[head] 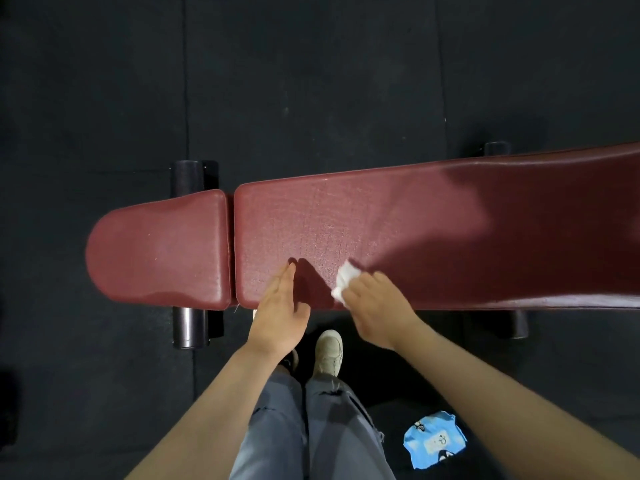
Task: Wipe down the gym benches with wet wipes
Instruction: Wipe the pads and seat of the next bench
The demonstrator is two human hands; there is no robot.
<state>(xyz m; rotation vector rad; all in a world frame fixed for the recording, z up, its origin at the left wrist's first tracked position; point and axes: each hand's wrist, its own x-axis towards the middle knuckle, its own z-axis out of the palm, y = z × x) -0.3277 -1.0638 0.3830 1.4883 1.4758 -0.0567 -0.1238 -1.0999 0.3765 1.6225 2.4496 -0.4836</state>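
A dark red padded gym bench [398,223] runs left to right across the view, with a short seat pad [159,247] at its left end. My right hand [375,306] grips a crumpled white wet wipe [343,280] and holds it against the long pad near its front edge. To the left of the wipe, my left hand [280,313] rests on the same pad's near edge with its fingers straight and together. The long pad's right half lies in shadow.
Black rubber floor mats [104,81] surround the bench. Dark cylindrical frame feet [188,327] stick out under the seat pad at front and back. A blue wet wipe packet [434,439] lies on the floor at the lower right. My legs and a pale shoe [329,351] stand close to the bench.
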